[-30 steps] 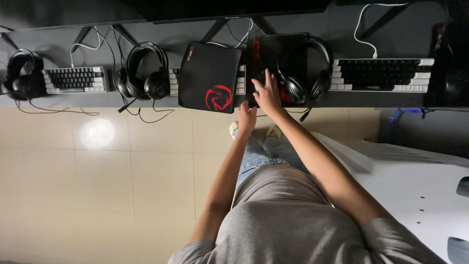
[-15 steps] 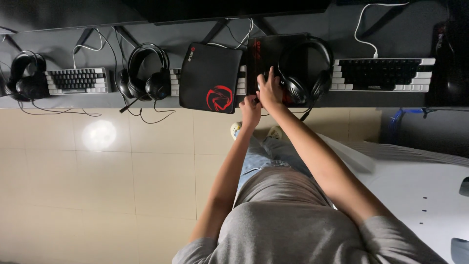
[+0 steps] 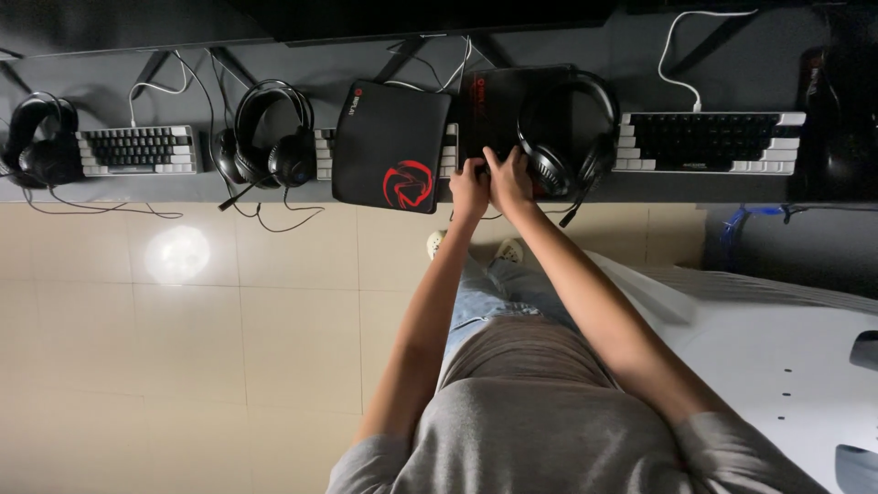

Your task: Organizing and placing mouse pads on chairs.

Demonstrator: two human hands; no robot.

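My left hand (image 3: 469,187) and my right hand (image 3: 510,177) lie side by side at the near edge of a dark desk (image 3: 274,187). Both touch a dark mouse pad (image 3: 494,105) that lies over a white keyboard (image 3: 322,155). My right hand's fingers rest flat and spread on that pad. The fingers of my left hand look curled at the pad's edge; whether they grip it is unclear. A black headset (image 3: 562,137) sits on the same pad just right of my right hand. A black mouse pad with a red emblem (image 3: 391,146) lies just left of my left hand.
More along the desk: a headset (image 3: 37,146) and small keyboard (image 3: 137,149) at far left, another headset (image 3: 273,137), a black-keyed keyboard (image 3: 709,142) at right. Cables hang over the desk edge. A white case (image 3: 786,338) stands at lower right on the tiled floor (image 3: 183,348).
My right hand slid back from beside the headset to the pad's near edge. My left hand rose from the desk edge onto the pad, so both hands now sit together.
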